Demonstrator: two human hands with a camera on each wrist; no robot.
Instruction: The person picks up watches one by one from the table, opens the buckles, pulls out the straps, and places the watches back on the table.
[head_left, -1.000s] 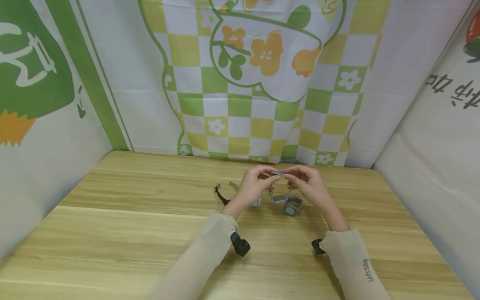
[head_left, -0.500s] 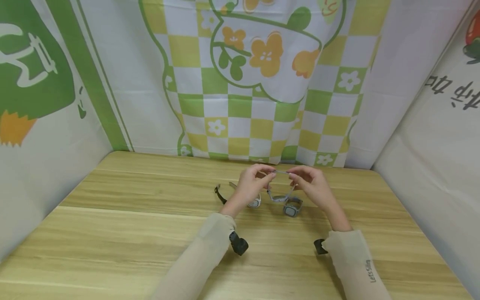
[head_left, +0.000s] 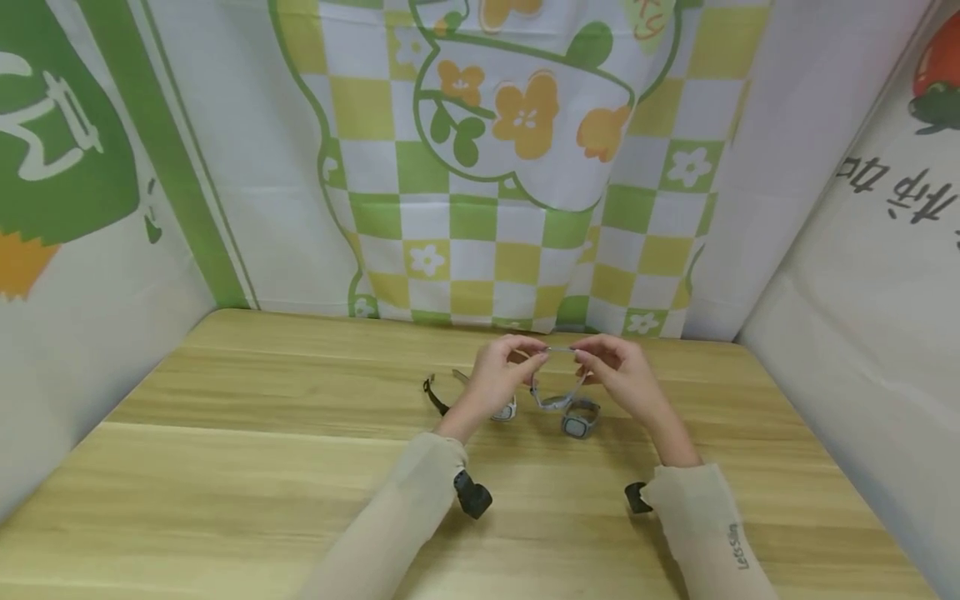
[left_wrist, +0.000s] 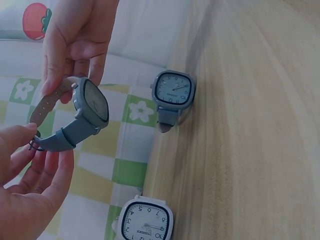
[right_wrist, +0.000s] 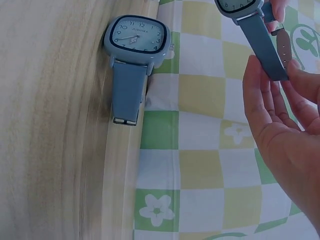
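Note:
A blue-grey wristwatch (left_wrist: 92, 107) is held up above the table between both hands, its strap bent into a loop. My left hand (head_left: 497, 371) pinches the buckle end of the strap between thumb and fingers. My right hand (head_left: 624, 375) pinches the other strap end (right_wrist: 284, 47), which shows holes and a brown inner side. Below them a second blue-grey watch (head_left: 577, 421) stands on the table, its square dial tilted up. A white watch (left_wrist: 145, 220) sits nearby, partly hidden behind my left hand in the head view.
A black watch strap (head_left: 435, 396) lies left of my left hand, its other parts hidden by the wrist. The wooden table (head_left: 247, 492) meets a checkered green, yellow and white curtain (head_left: 480, 250) at its back edge. Pale cloth walls stand at both sides.
My hands have drawn slightly apart, and the gap between the fingertips at the strap ends has widened. The head view has shifted a little. The watches on the table stay in place.

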